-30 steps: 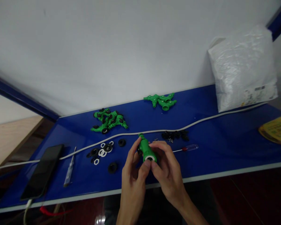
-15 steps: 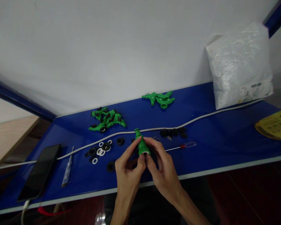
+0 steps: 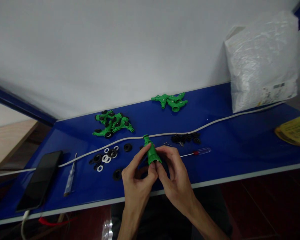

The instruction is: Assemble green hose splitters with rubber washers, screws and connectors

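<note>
A green plastic hose connector (image 3: pixel 152 154) is held between both my hands above the blue shelf, its narrow end pointing away from me. My left hand (image 3: pixel 138 176) grips its left side, with the thumb at the wide lower opening. From the right, my right hand (image 3: pixel 175 175) closes on the same piece, its thumb also at that opening. The thumbs mostly cover the inside of the opening; a bit of white shows there. Loose black rings and white washers (image 3: pixel 106 158) lie left of my hands. A screwdriver (image 3: pixel 196 152) with a red and clear handle lies to the right.
Green hose splitters with black valves (image 3: pixel 113 125) and plain green ones (image 3: pixel 173 101) lie toward the wall. A white cable (image 3: pixel 210 124) crosses the shelf. Black parts and screws (image 3: pixel 186 138), a phone (image 3: pixel 40 180), a tester screwdriver (image 3: pixel 70 176), a plastic bag (image 3: pixel 262 63) and a yellow-labelled container (image 3: pixel 295 130) surround the area.
My view has shifted slightly. Both thumbs now cover more of the connector's wide opening, where a white part showed more clearly before. Both hands keep their hold.
</note>
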Tool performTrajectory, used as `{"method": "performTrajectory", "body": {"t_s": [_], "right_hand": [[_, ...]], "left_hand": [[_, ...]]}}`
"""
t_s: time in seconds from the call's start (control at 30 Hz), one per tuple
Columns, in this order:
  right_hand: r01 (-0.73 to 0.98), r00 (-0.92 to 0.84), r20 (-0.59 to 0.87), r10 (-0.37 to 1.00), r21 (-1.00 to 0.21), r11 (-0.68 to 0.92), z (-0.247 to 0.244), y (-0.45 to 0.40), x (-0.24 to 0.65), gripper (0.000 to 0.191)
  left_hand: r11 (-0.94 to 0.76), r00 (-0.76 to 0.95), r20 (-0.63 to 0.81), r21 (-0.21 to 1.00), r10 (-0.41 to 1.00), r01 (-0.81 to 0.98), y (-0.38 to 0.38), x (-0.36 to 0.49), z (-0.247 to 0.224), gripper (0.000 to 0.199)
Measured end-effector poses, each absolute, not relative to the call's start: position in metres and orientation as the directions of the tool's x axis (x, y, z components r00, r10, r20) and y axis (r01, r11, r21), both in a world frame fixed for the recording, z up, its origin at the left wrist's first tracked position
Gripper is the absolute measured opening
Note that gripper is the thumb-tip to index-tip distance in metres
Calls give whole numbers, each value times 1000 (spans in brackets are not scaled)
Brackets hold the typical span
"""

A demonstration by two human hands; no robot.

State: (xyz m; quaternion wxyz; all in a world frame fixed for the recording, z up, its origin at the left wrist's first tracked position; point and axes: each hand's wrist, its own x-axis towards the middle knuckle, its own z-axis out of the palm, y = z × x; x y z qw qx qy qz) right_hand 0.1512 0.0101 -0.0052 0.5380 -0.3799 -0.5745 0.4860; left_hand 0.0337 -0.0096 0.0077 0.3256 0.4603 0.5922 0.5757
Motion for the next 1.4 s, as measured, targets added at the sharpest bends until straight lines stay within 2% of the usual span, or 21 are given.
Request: {"method": "performTrajectory", "body": {"t_s": [0.37,0.77,0.93,1.2,1.4], "right_hand": [[-74,-129,259,957,-965,251,-6,13,150,27],[-3,-163,288,944,-957,291,-4,10,153,34],[-33,-238,274,932,-961,274,0,10,156,38],[-161,-201,199,959,-973,168,0,14,153,37],[-64,-250,216,944,-976,207,2,14,154,42]], "left_hand": [[-79,-392,131,986,910,146,-8,35,9,40],[-25,-437,106,982,893,187,-12,34,7,40],[-9,-408,39,997,912,75,-9,28,9,37],[-19,-321,17,1000,947,-2,-5,25,14,40],[56,-395,-55,998,917,-8,-3,28,13,45]]}}
